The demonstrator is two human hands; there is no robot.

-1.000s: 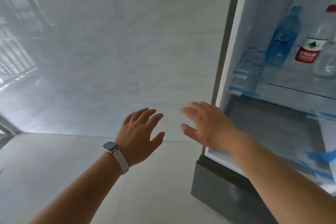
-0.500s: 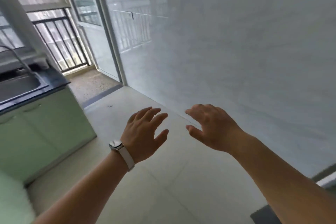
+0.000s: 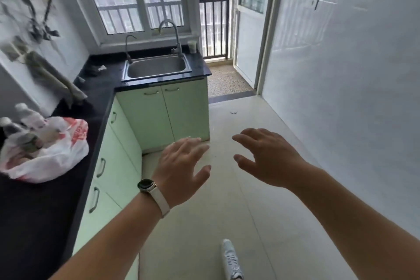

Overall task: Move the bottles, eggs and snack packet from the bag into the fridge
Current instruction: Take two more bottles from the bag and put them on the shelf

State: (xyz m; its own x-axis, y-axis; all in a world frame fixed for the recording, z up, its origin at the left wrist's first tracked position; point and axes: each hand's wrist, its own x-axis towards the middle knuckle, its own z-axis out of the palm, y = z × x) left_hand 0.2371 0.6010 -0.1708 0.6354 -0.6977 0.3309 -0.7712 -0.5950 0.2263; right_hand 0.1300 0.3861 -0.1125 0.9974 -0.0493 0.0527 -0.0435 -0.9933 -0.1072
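Note:
A white and red plastic bag (image 3: 52, 157) lies on the black counter (image 3: 34, 216) at the left edge. Two clear bottles with white caps (image 3: 27, 115) stick out of its top, blurred. My left hand (image 3: 181, 170), with a watch on its wrist, is held out over the floor to the right of the counter, fingers spread and holding nothing. My right hand (image 3: 266, 157) hangs beside it, also spread and holding nothing. Both hands are well to the right of the bag. The fridge is out of view.
A steel sink (image 3: 156, 67) with two taps sits in the counter below the window. Pale green cabinets (image 3: 163, 113) run under the counter. An open balcony door (image 3: 247, 36) is at the back. A white tiled wall (image 3: 352, 98) closes the right side. My shoe (image 3: 230, 259) stands on the floor.
The view has swung left from the open fridge across the wall to the kitchen counter and bag. Both hands have stayed spread in front of me with nothing in them.

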